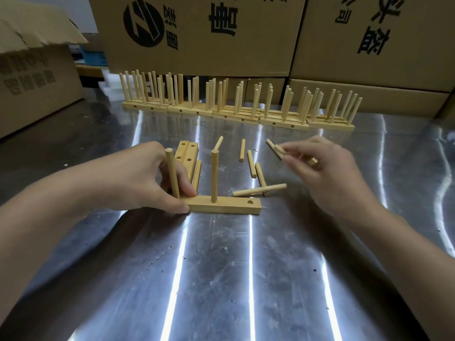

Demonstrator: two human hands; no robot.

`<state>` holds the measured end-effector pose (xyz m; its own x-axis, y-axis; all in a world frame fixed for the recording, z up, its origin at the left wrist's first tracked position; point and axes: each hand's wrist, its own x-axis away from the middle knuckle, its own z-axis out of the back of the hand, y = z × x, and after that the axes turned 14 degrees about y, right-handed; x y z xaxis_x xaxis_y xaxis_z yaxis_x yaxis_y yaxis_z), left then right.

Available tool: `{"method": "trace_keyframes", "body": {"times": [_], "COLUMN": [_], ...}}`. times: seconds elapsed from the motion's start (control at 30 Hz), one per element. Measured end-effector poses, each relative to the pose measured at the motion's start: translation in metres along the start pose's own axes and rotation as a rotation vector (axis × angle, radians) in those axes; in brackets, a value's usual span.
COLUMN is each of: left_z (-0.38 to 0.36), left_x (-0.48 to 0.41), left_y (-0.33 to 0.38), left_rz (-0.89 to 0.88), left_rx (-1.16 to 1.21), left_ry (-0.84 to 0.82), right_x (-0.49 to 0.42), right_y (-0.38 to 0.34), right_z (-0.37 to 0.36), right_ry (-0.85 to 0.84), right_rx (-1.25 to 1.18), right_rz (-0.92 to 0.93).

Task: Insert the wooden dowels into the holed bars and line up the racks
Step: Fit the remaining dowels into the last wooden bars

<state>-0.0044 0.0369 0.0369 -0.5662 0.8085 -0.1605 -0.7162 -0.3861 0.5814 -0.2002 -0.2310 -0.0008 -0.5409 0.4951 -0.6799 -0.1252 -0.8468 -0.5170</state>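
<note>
Left hand point(157, 178) pinches bar point(222, 205) end; right hand point(327, 168) pinches a dowel point(279, 150); risk: angled entry jams last hole point(250, 202), bar tips.

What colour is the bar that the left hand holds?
The bar is pale yellowish wood; head view.

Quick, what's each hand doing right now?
Left hand: grips the pale wooden holed bar at its end.
Right hand: pinches a short pale wooden dowel.
</note>
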Motion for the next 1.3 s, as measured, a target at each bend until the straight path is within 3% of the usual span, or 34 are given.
{"method": "trace_keyframes", "body": {"times": [0.2,0.37,0.43,0.63,0.8,0.97,1.1,1.3], "left_z": [0.0,0.0,0.0,0.0,0.001,0.001,0.001,0.0], "left_x": [0.0,0.0,0.001,0.001,0.001,0.0,0.001,0.001], "left_y": [0.0,0.001,0.001,0.001,-0.001,-0.002,-0.002,-0.003], "left_rz": [-0.005,0.004,0.012,0.018,0.007,0.001,-0.007,-0.007], "left_rx": [-0.004,-0.007,-0.004,0.0,0.018,0.037,0.038,0.045], "left_ry": [0.004,0.004,0.001,-0.008,-0.004,-0.014,-0.012,-0.001], "right_x": [0.002,0.004,0.005,0.011,0.007,0.007,0.007,0.002], "right_y": [0.004,-0.004,-0.011,-0.019,-0.022,-0.031,-0.033,-0.036], "right_z": [-0.009,-0.005,-0.005,-0.007,-0.005,0.0,0.001,0.012], "right_ry": [-0.234,-0.072,-0.08,-0.367,-0.258,-0.378,-0.412,-0.404], "right_rx": [0.14,0.138,0.084,0.124,-0.164,-0.45,-0.504,-0.383], "right_rz": [-0.074,-0.011,0.016,0.148,0.034,-0.037,-0.064,-0.064]}}
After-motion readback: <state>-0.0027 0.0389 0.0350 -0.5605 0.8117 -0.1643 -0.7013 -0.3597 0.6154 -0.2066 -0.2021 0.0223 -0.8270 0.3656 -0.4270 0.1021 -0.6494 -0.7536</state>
